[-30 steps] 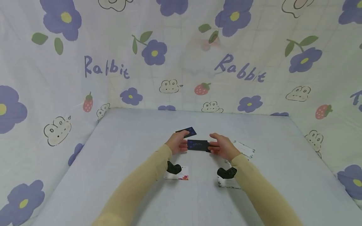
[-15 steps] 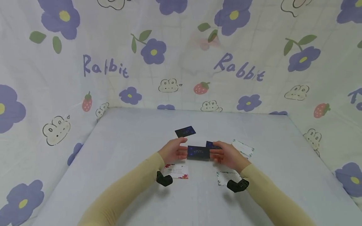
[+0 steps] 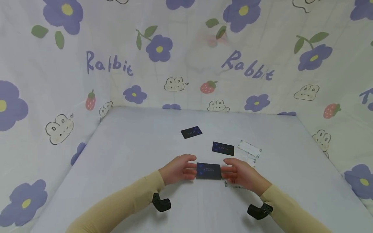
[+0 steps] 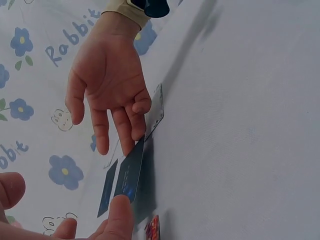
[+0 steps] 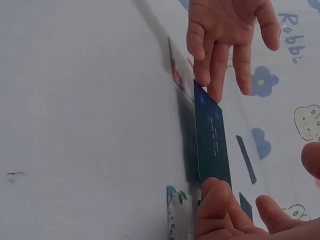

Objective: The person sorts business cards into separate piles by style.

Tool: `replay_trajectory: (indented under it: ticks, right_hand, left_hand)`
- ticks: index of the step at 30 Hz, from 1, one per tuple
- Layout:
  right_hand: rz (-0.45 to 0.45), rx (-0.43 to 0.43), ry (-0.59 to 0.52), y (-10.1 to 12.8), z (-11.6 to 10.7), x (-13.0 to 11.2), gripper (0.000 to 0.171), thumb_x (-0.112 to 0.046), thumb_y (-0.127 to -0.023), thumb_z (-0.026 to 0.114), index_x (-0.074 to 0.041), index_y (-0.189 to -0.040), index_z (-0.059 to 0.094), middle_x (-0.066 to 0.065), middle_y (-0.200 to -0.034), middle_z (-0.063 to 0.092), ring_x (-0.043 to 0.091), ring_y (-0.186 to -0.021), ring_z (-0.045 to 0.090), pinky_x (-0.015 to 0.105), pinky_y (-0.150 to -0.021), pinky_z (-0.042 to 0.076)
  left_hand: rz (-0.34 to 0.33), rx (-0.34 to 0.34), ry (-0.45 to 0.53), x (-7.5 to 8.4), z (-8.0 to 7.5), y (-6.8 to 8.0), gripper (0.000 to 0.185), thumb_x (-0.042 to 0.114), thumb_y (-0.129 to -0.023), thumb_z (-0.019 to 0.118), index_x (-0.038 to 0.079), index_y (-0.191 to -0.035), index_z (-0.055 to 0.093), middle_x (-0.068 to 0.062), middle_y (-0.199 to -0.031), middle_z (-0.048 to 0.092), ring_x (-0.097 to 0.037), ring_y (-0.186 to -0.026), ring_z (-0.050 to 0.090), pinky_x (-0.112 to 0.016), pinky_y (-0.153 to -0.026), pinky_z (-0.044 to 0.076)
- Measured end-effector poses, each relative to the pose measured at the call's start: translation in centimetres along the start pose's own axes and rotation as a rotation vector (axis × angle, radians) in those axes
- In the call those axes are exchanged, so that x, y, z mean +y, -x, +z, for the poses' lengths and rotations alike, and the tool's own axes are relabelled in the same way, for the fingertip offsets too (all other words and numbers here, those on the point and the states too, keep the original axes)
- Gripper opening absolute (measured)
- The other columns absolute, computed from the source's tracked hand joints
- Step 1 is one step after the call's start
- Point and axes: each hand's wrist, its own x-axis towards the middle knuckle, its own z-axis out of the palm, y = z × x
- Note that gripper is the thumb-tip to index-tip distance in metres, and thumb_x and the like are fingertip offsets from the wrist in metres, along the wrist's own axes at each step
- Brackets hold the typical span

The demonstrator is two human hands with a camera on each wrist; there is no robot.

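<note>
- Dark card (image 3: 208, 171) held between both hands, lifted just off the table (image 3: 131, 155), long edge on, short ends in the grip.
- Left hand (image 3: 177, 169): fingertips pinching the card's left end, thumb above; narrow grip, on the card only.
- Right hand (image 3: 241, 175): same on the right end, fingers lightly curled against the edge; narrow grip, holding the card.
- Wrist views agree: card (image 4: 130, 169) spans from one hand's fingertips to the other's, tilted up on edge above the table; nothing else in either hand.
- Beyond the grip, further out on the table: second dark card (image 3: 222, 148) lying flat, just past the right hand; third dark card (image 3: 191, 132) further still, slightly to the left, well apart from the hands.
- Right of the grip and beyond: white patterned card (image 3: 249, 149) flat; another white card (image 3: 233, 185) mostly hidden under the right hand, edge only showing.
- Right wrist view shows a floral-edged card (image 5: 174, 67) flat beneath the left hand; not visible from the head view.
- Judgement on progress: cards scattered, not stacked; one dark card picked up, two dark ones and the white ones untouched. Looks early to midway; most of the gathering or sorting left.
- Cannot tell where the held card is headed.
</note>
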Motion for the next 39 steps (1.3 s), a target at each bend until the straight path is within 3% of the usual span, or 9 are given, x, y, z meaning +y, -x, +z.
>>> replay_trajectory:
  ticks: [13,23,39]
  right_hand:
    - [0.006,0.012,0.04,0.65,-0.4,0.6,0.066,-0.038,-0.108,0.045,0.001,-0.157,0.023,0.026,-0.146,0.053,0.015,-0.097,0.067,0.025,-0.079,0.054]
    - [-0.009,0.009,0.094,0.65,-0.2,0.48,0.063,-0.036,-0.108,0.045,0.001,-0.156,0.026,0.028,-0.145,0.052,0.016,-0.1,0.069,0.027,-0.081,0.057]
    - [-0.013,0.029,0.118,0.46,-0.06,0.53,0.058,-0.033,-0.108,0.045,0.001,-0.153,0.031,0.026,-0.14,0.056,0.018,-0.099,0.07,0.027,-0.081,0.057]
  left_hand:
    - [-0.013,-0.008,-0.035,-0.45,0.65,0.05,0.061,0.031,-0.105,0.05,0.002,-0.156,0.033,-0.03,-0.15,0.047,-0.026,-0.106,0.063,-0.032,-0.09,0.058]
    - [-0.016,-0.024,-0.027,-0.43,0.4,0.45,0.062,0.031,-0.105,0.049,0.003,-0.158,0.03,-0.031,-0.153,0.044,-0.035,-0.12,0.062,-0.036,-0.097,0.057]
    - [-0.013,-0.008,-0.051,-0.49,0.37,0.47,0.062,0.031,-0.105,0.05,0.0,-0.155,0.034,-0.031,-0.151,0.047,-0.03,-0.112,0.066,-0.032,-0.09,0.06]
